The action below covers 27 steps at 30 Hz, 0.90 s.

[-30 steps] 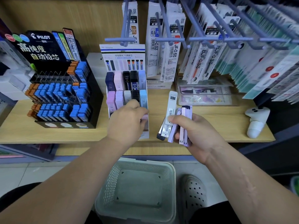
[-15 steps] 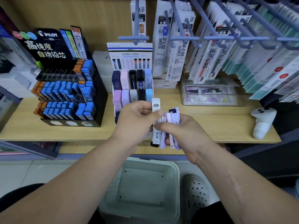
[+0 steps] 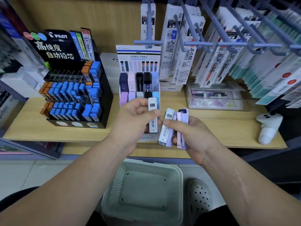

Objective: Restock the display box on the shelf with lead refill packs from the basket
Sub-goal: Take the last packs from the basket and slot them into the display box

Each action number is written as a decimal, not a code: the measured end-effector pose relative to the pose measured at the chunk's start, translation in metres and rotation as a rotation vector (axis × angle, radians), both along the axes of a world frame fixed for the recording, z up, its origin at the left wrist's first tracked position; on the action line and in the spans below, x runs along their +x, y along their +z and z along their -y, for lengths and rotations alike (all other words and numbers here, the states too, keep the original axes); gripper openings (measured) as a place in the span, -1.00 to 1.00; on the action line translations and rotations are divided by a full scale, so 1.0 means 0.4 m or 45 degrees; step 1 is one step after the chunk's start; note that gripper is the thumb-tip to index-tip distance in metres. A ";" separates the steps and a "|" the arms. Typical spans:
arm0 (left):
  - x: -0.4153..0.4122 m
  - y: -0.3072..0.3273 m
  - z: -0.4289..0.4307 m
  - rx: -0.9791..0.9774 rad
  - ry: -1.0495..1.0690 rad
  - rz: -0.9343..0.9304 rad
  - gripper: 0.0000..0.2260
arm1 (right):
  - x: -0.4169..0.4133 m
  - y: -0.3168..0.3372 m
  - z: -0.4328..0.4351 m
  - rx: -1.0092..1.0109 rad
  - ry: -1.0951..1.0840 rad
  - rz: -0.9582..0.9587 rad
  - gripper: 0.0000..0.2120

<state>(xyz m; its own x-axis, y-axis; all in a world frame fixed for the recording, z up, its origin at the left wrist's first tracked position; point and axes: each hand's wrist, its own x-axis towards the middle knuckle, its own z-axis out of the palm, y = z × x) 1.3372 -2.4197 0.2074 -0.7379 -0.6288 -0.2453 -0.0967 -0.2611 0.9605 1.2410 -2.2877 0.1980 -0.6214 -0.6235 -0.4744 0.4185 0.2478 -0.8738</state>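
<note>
The white display box [image 3: 155, 86] stands on the wooden shelf [image 3: 211, 121], its tiers filled with navy, pink, black, lilac and pale blue lead refill packs. My left hand [image 3: 135, 121] pinches one white lead refill pack [image 3: 152, 115] upright, just in front of the box's lower tier. To its right, my right hand [image 3: 192, 136] grips a fanned bundle of lead refill packs [image 3: 175, 128], white, lilac and pink. The pale green basket [image 3: 177, 180] sits on the floor below the shelf, and nothing shows inside it.
A black Pilot lead display [image 3: 73, 95] with blue and orange packs stands left of the box. Hooks with hanging pen refills [image 3: 211, 51] jut out above at the right. A clear plastic case [image 3: 215, 98] and a white controller [image 3: 268, 126] lie on the shelf at the right.
My left hand came back from the display box, reached the bundle in my right hand and pulled one white pack out of it. It now holds that pack apart from the bundle.
</note>
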 end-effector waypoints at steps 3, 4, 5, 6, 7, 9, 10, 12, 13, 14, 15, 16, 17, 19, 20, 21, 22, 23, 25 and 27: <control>0.002 0.017 0.013 -0.036 -0.038 -0.022 -0.85 | -0.003 -0.004 -0.002 0.022 -0.019 0.002 -0.78; 0.003 0.021 0.022 -0.041 -0.034 -0.036 -0.85 | -0.004 -0.004 -0.002 0.027 -0.026 0.001 -0.80; 0.003 0.024 0.032 -0.036 -0.014 -0.061 -0.85 | -0.005 -0.004 -0.003 0.031 -0.027 -0.002 -0.83; 0.003 0.024 0.044 -0.021 0.020 -0.092 -0.85 | -0.006 -0.002 -0.003 0.035 -0.023 -0.005 -0.85; 0.004 0.025 0.055 -0.001 0.060 -0.125 -0.81 | -0.006 -0.001 -0.004 0.037 -0.017 -0.008 -0.87; 0.008 0.023 0.076 0.014 0.133 -0.184 -0.64 | -0.005 0.001 -0.004 0.038 -0.006 -0.018 -0.88; 0.011 0.023 0.083 -0.006 0.156 -0.205 -0.60 | -0.005 0.001 -0.005 0.036 -0.001 -0.020 -0.87; 0.015 0.028 0.090 -0.080 0.172 -0.211 -0.66 | -0.003 -0.001 -0.004 0.035 0.001 -0.019 -0.84; 0.016 0.030 0.092 -0.111 0.173 -0.201 -0.72 | -0.002 -0.001 -0.003 0.036 0.001 -0.017 -0.84; 0.016 0.030 0.096 -0.143 0.176 -0.190 -0.79 | -0.001 -0.002 -0.002 0.036 0.001 -0.014 -0.84; 0.016 0.031 0.099 -0.183 0.174 -0.183 -0.84 | -0.001 -0.002 -0.001 0.036 0.001 -0.009 -0.84; 0.015 0.029 0.103 -0.234 0.171 -0.183 -0.87 | -0.001 -0.001 -0.001 0.035 0.004 -0.005 -0.84; 0.014 0.028 0.106 -0.299 0.176 -0.179 -0.90 | -0.001 0.000 -0.001 0.033 0.009 -0.005 -0.84; 0.013 0.027 0.111 -0.450 0.205 -0.156 -0.94 | -0.001 0.001 -0.002 0.035 0.022 -0.011 -0.85; 0.011 0.027 0.112 -0.515 0.216 -0.145 -0.94 | -0.001 0.002 -0.003 0.038 0.026 -0.012 -0.87; 0.010 0.027 0.114 -0.569 0.218 -0.141 -0.93 | -0.001 0.002 -0.003 0.041 0.030 -0.010 -0.88; 0.009 0.027 0.119 -0.620 0.215 -0.143 -0.91 | -0.001 0.001 -0.004 0.045 0.033 -0.009 -0.89; 0.009 0.027 0.124 -0.673 0.211 -0.144 -0.89 | 0.000 0.001 -0.005 0.048 0.035 -0.008 -0.90; 0.008 0.023 0.140 -0.784 0.194 -0.123 -0.88 | 0.000 0.000 -0.005 0.049 0.035 -0.006 -0.90; 0.005 0.018 0.157 -0.872 0.175 -0.073 -0.89 | -0.001 -0.002 -0.006 0.056 0.036 -0.009 -0.87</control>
<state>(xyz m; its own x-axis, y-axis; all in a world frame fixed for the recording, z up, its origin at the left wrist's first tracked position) 1.3392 -2.4825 0.2147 -0.6405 -0.7165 0.2766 -0.0506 0.3987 0.9157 1.2407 -2.2853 0.1972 -0.6075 -0.6195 -0.4971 0.4044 0.2973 -0.8649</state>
